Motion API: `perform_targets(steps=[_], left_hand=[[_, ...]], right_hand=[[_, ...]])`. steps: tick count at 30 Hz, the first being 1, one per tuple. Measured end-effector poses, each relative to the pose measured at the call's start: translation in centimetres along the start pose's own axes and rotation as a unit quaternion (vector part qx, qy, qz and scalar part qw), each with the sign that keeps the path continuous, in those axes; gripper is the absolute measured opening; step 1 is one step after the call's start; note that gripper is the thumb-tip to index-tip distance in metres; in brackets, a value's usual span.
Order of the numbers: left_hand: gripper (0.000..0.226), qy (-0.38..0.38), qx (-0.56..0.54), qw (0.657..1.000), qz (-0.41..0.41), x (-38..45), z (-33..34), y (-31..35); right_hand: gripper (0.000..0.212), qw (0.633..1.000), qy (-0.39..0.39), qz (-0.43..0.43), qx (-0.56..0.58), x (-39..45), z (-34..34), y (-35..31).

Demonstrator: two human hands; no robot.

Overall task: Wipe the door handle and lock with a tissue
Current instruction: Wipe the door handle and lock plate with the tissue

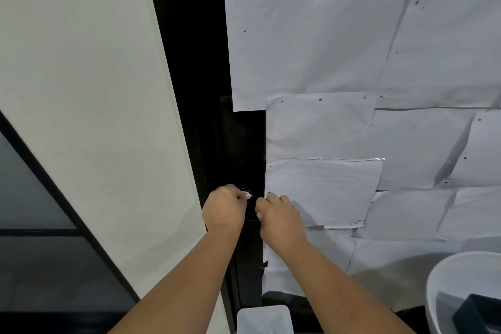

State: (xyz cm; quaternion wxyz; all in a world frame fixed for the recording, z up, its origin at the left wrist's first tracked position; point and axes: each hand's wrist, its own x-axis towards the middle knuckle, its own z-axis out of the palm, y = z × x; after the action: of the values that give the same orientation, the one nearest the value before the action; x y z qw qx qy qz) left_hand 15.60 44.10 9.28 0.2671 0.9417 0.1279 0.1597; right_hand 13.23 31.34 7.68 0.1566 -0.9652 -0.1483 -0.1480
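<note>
My left hand [223, 210] is closed around a small white tissue [247, 194], whose tip pokes out past my fingers and presses against the black door frame [244, 149] where the dark handle and lock [248, 189] sit. The hardware is black on black and hard to make out. My right hand [279, 215] rests just to the right, its fingers curled against the frame's edge beside the paper; whether it grips anything is hidden.
White paper sheets [339, 49] cover the door glass on the right. A white wall panel [95, 89] stands on the left. A white basin [466, 290] holding a dark box sits at the lower right, and a white container [264, 318] is below my arms.
</note>
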Motion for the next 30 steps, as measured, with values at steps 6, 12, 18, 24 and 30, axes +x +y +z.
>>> perform_targets(steps=[6, 12, 18, 24, 30], left_hand=[[0.028, -0.015, 0.032, 0.999, -0.022, 0.3, -0.4, 0.2], [0.015, -0.024, 0.117, 0.992, 0.040, 0.8, -0.3, 0.9], [0.015, -0.021, 0.126, 0.986, 0.106, 0.6, -0.2, 0.2], [0.025, 0.062, 0.081, 0.989, 0.104, 0.1, -0.1, -0.9], [0.015, 0.001, 0.124, 0.979, 0.164, 1.1, -0.1, -0.7]], right_hand=[[0.015, 1.000, 0.007, -0.005, 0.001, 0.0, 0.1, 0.1], [0.017, 1.000, 0.002, -0.001, 0.002, 0.0, 0.1, 0.1], [0.017, 1.000, -0.001, -0.001, 0.002, -0.1, -0.1, 0.0], [0.015, 1.000, 0.003, -0.004, 0.009, -0.2, -0.1, 0.1], [0.014, 1.000, 0.007, 0.000, 0.008, -0.1, 0.1, 0.1]])
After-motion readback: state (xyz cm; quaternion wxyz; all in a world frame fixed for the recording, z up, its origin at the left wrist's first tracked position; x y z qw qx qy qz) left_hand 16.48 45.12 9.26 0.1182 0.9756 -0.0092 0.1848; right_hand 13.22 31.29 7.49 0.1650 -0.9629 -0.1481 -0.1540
